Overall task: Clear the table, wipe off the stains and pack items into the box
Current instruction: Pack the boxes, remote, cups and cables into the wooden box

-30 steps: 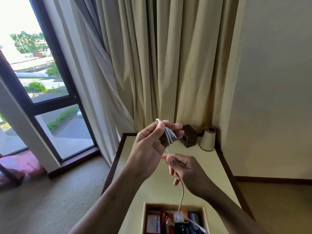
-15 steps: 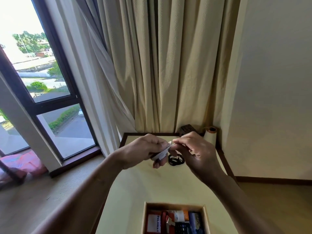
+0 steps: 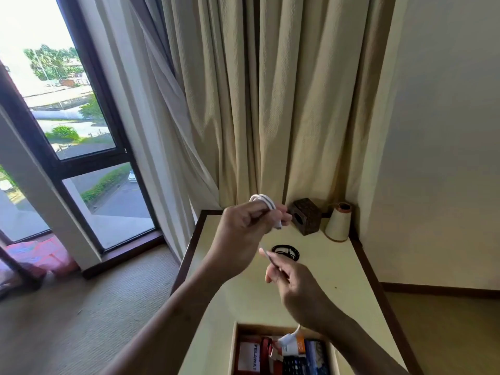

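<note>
white cord (image 3: 266, 203) is looped up in the left hand (image 3: 244, 231), fingers pinching it, while the right hand (image 3: 293, 280) pinches its loose end (probably winding it small for the box (image 3: 235, 347)).

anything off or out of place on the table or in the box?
Nothing damaged or spilled. The white cable is half coiled in the left hand; the right hand pinches its free run. A black coiled cable lies unpacked on the table. The box looks crowded but orderly.
</note>
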A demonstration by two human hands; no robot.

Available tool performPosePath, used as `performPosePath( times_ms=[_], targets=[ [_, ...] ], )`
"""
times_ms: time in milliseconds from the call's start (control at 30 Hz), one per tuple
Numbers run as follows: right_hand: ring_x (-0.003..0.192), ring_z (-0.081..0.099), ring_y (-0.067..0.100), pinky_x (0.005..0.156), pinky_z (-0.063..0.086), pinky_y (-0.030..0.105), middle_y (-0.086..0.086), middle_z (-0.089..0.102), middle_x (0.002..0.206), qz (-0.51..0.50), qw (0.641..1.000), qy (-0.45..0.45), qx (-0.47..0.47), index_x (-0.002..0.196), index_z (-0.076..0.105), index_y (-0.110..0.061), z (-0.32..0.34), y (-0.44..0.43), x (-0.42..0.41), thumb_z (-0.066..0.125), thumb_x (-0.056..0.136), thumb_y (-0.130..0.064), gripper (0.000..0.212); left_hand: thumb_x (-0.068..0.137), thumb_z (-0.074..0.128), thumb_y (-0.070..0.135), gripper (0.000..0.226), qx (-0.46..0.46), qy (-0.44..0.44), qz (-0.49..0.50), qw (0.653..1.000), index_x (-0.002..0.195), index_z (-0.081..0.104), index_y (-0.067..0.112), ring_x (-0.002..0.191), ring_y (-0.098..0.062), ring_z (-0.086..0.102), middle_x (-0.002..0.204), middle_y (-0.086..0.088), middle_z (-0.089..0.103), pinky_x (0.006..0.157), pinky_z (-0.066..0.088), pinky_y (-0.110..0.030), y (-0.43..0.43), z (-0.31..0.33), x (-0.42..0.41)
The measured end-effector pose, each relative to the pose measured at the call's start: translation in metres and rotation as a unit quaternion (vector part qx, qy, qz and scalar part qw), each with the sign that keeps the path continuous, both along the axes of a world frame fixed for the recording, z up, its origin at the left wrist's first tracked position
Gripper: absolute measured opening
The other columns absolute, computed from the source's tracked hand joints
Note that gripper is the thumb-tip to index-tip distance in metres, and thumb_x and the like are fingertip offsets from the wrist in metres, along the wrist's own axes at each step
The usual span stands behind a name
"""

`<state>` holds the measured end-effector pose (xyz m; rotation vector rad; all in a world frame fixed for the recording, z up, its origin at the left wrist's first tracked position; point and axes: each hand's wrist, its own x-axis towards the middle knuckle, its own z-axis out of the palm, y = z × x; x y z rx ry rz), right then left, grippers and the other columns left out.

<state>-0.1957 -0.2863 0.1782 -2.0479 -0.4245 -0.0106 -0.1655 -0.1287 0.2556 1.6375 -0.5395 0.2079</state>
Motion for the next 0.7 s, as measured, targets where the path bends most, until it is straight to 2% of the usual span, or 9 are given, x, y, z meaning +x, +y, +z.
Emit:
performPosePath(
  times_ms=[67,133,200,267,400,467,533,600,700],
  targets=[
    [0.089,0.060,0.002,0.085,0.047,0.010,-0.009,0.063,0.099,0.027,0.998,-0.012,-0.064,0.148,0.050,-0.021,0.006,-0.001,-0.005,0.047,0.105,-0.008,0.045,0.102,0.062,0.019,0.017,0.197,-0.047,0.061,0.977,0.093,0.072,0.009,0.086,-0.017,0.071,0.097,-0.003,0.073,0.077,0.060,-0.038,0.002,-0.005,0.009],
    [0.097,0.061,0.001,0.090,0.050,0.016,-0.011,0.065,0.105,0.053,0.990,-0.018,-0.130,0.144,0.054,-0.023,0.018,-0.006,-0.007,0.051,0.103,-0.013,0.043,0.105,0.057,0.026,0.022,0.347,-0.045,0.043,0.936,0.085,0.062,0.018,0.076,-0.015,0.063,0.092,0.002,0.065,0.069,0.056,-0.041,0.008,-0.015,0.016],
    [0.092,0.062,-0.001,0.087,0.053,0.024,-0.012,0.070,0.108,0.055,0.978,-0.038,-0.200,0.137,0.060,-0.031,0.032,-0.016,-0.006,0.056,0.102,-0.024,0.036,0.107,0.053,0.027,0.025,0.420,-0.015,-0.004,0.907,0.082,0.056,0.024,0.075,-0.013,0.065,0.089,0.002,0.064,0.067,0.057,-0.044,0.017,-0.021,0.019],
    [0.088,0.061,-0.002,0.084,0.052,0.026,-0.014,0.071,0.110,0.044,0.964,-0.081,-0.250,0.129,0.065,-0.034,0.045,-0.027,-0.002,0.057,0.101,-0.030,0.029,0.108,0.051,0.024,0.027,0.431,0.048,-0.079,0.898,0.081,0.057,0.024,0.073,-0.016,0.070,0.085,-0.004,0.070,0.069,0.059,-0.044,0.026,-0.021,0.021],
    [0.086,0.058,-0.002,0.074,0.045,0.019,-0.017,0.071,0.097,0.053,0.949,-0.182,-0.252,0.110,0.074,-0.033,0.058,-0.046,0.012,0.067,0.096,-0.040,0.018,0.111,0.043,0.022,0.038,0.320,0.162,-0.236,0.903,0.090,0.070,0.006,0.061,-0.023,0.056,0.067,-0.012,0.061,0.068,0.048,-0.032,0.040,-0.017,0.027],
    [0.081,0.057,-0.002,0.069,0.042,0.016,-0.018,0.069,0.090,0.051,0.950,-0.201,-0.235,0.103,0.076,-0.030,0.058,-0.049,0.018,0.069,0.093,-0.043,0.018,0.109,0.046,0.020,0.034,0.236,0.207,-0.298,0.901,0.088,0.066,0.002,0.055,-0.019,0.046,0.062,-0.010,0.049,0.062,0.043,-0.029,0.042,-0.021,0.030],
    [0.082,0.061,0.001,0.069,0.048,0.020,-0.015,0.071,0.091,0.058,0.953,-0.196,-0.222,0.104,0.076,-0.027,0.057,-0.047,0.022,0.067,0.093,-0.046,0.023,0.105,0.048,0.013,0.028,0.155,0.252,-0.328,0.897,0.080,0.060,0.006,0.050,-0.014,0.034,0.057,-0.003,0.039,0.052,0.035,-0.027,0.040,-0.025,0.033],
    [0.085,0.066,0.004,0.072,0.054,0.027,-0.014,0.073,0.094,0.064,0.966,-0.173,-0.183,0.108,0.076,-0.026,0.059,-0.044,0.024,0.067,0.093,-0.048,0.029,0.103,0.043,0.010,0.028,0.064,0.299,-0.359,0.882,0.076,0.052,0.008,0.045,-0.011,0.029,0.053,0.002,0.032,0.048,0.027,-0.026,0.040,-0.030,0.035],
    [0.087,0.073,0.012,0.077,0.061,0.032,-0.005,0.077,0.093,0.066,0.997,-0.041,-0.011,0.111,0.077,-0.021,0.065,-0.036,0.023,0.072,0.089,-0.043,0.032,0.105,0.034,0.012,0.031,-0.116,0.359,-0.414,0.829,0.077,0.049,0.010,0.043,-0.011,0.029,0.052,0.005,0.030,0.046,0.025,-0.025,0.039,-0.038,0.034]
  ],
)
